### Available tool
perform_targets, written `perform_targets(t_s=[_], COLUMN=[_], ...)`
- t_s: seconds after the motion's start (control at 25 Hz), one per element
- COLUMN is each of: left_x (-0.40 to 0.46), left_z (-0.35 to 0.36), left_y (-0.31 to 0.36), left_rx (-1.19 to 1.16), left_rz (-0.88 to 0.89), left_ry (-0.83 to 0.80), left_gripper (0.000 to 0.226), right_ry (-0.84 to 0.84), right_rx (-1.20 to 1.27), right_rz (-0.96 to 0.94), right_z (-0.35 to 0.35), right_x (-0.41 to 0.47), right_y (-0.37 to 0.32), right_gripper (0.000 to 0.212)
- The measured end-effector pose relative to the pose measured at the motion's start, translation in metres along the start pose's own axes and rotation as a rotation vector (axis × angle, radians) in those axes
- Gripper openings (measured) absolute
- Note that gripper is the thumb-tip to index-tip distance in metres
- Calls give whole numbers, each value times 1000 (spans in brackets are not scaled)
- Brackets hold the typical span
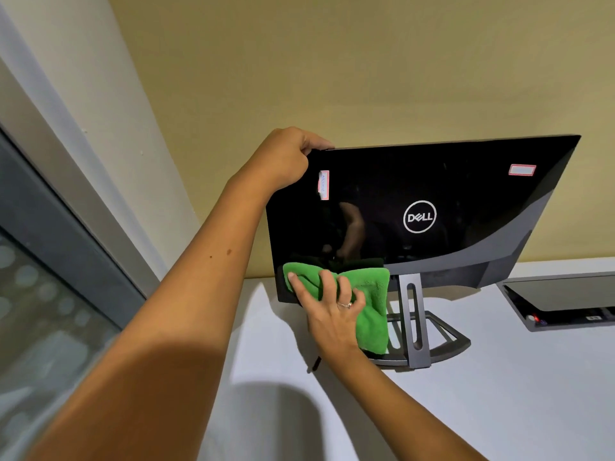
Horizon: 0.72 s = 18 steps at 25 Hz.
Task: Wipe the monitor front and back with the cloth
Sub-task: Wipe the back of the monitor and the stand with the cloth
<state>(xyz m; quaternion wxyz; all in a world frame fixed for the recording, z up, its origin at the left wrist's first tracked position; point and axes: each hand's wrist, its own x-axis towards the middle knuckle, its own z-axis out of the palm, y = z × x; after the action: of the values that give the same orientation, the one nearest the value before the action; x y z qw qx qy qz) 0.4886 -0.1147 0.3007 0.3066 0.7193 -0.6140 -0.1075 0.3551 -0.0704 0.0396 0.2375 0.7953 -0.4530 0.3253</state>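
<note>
Gripping monitor (pixel 432 201) top corner: left hand (pixel 286 158) | back faces camera, long axis horizontal | right hand (pixel 327 307) presses cloth (pixel 369 294)

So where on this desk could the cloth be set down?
Bare white desk lies in front of the grey monitor stand, and left of it near the wall. It is crowded at the stand base, where the right hand holds the green cloth, and by the flat grey device.

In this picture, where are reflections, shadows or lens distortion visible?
Head view: the glossy monitor back mirrors the arm and green cloth; arm shadows fall on the white table; the wide lens bends the window frame at left.
</note>
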Motion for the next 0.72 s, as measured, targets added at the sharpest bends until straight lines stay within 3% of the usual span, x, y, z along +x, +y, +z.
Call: perform_targets(t_s=[0.12, 0.28, 0.4, 0.52, 0.6, 0.72], left_x=[0, -4, -10, -15, -21, -32], left_z=[2, 3, 5, 18, 36, 56], left_y=[-3, -1, -2, -3, -6, -11], left_rx=[-16, -21, -42, 241, 503, 609], left_rz=[3, 18, 64, 207, 238, 267], left_ry=[21, 34, 45, 118, 188, 281], left_gripper=[73, 72, 63, 39, 45, 58], right_ry=[-26, -202, -277, -206, -154, -96], right_rx=[18, 24, 88, 124, 141, 148], right_rz=[32, -108, -96, -36, 18, 49], right_z=[-2, -3, -10, -23, -31, -38], right_x=[0, -21, -31, -26, -19, -15], right_y=[-9, -11, -9, 2, 11, 23], right_gripper=[68, 70, 74, 71, 76, 75])
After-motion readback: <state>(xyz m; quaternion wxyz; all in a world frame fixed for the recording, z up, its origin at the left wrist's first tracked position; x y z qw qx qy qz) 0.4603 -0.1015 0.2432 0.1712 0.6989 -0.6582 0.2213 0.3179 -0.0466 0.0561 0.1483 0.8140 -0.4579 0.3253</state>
